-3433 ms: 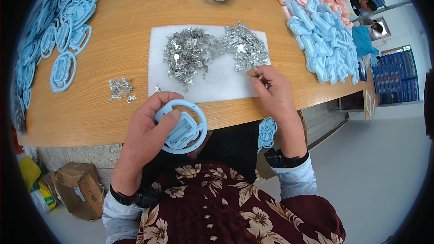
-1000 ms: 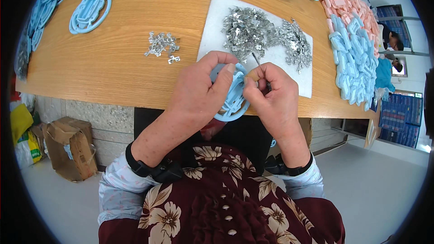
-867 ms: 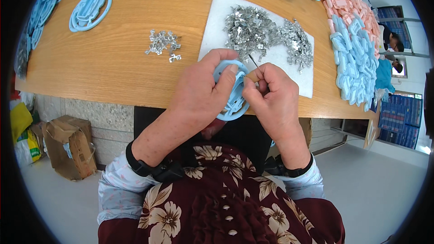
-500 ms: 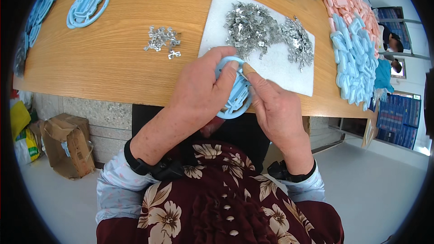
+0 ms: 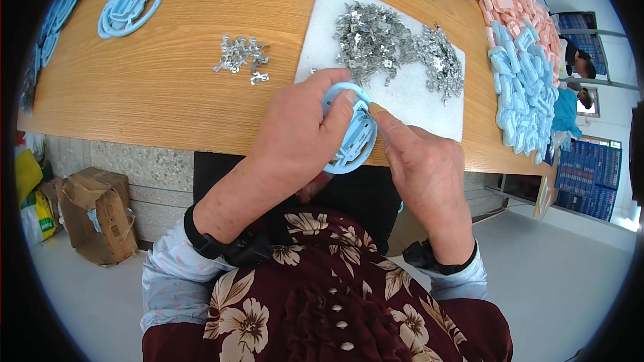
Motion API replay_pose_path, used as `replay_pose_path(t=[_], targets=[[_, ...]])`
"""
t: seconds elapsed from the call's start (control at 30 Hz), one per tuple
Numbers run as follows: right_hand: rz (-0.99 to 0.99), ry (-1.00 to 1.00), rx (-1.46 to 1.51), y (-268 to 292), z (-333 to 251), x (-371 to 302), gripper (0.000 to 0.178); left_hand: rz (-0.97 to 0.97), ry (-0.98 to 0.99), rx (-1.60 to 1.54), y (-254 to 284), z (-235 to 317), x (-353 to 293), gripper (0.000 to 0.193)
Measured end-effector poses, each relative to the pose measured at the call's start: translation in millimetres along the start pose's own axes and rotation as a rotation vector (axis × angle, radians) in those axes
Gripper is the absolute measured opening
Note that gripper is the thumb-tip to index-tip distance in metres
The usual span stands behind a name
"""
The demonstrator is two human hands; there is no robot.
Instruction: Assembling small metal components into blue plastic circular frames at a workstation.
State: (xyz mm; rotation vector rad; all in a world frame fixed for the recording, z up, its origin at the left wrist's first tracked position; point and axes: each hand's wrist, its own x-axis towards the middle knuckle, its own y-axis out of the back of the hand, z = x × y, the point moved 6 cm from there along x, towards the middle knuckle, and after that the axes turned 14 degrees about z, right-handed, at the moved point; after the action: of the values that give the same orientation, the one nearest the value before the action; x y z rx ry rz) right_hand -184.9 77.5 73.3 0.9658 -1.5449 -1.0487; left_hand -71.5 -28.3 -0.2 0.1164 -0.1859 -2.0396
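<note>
My left hand (image 5: 298, 137) grips a round light blue plastic ring part (image 5: 350, 135) over the near edge of the wooden table (image 5: 168, 87). My right hand (image 5: 422, 171) presses its forefinger against the right side of that part; whether a metal clip lies under the fingertip is hidden. Just beyond the hands lies a white foam sheet (image 5: 416, 100) carrying a heap of small shiny metal clips (image 5: 389, 43). A smaller bunch of the same metal clips (image 5: 240, 57) sits on the bare wood to the left.
More light blue ring parts (image 5: 131, 3) lie at the table's far left. Blue plastic pieces (image 5: 523, 90) and pink plastic pieces (image 5: 510, 0) are heaped along the right. A cardboard box (image 5: 94, 211) stands on the floor at left. Another person (image 5: 580, 64) is at far right.
My right hand came back from the clip heap to the blue ring part, which my left hand brought up to the table edge. Now the right forefinger presses on it.
</note>
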Motion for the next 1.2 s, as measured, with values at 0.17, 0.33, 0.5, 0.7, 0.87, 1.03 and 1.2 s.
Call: replay_pose_path(t=[0.17,0.33,0.5,0.7,0.87,1.03,1.2], targets=[[-0.125,0.165,-0.294,2.6,-23.1,10.3,0.048,0.036,-0.035,-0.015,-3.0,-2.7,-1.9,0.039],[-0.211,0.264,-0.295,5.1,-17.8,18.3,0.046,-0.021,0.018,0.088,1.3,-0.8,-2.3,0.033],[-0.095,-0.202,0.187,6.8,20.2,5.0,0.029,-0.062,0.092,-0.247,2.7,-3.9,-3.7,0.035],[-0.095,-0.878,1.437,-45.7,31.3,-31.7,0.03,-0.196,0.208,-0.513,0.9,-0.4,-9.6,0.036],[-0.15,-0.859,1.452,-40.0,35.9,-29.4,0.027,-0.277,-0.052,-0.166,2.2,16.4,-9.8,0.037],[-0.105,-0.785,1.432,-27.6,31.4,-26.2,0.026,-0.28,-0.397,0.171,-1.1,35.7,-10.9,0.04],[0.075,-0.661,1.329,-29.1,37.4,-24.7,0.023,-0.414,0.275,-0.549,-7.7,3.8,-13.9,0.048]])
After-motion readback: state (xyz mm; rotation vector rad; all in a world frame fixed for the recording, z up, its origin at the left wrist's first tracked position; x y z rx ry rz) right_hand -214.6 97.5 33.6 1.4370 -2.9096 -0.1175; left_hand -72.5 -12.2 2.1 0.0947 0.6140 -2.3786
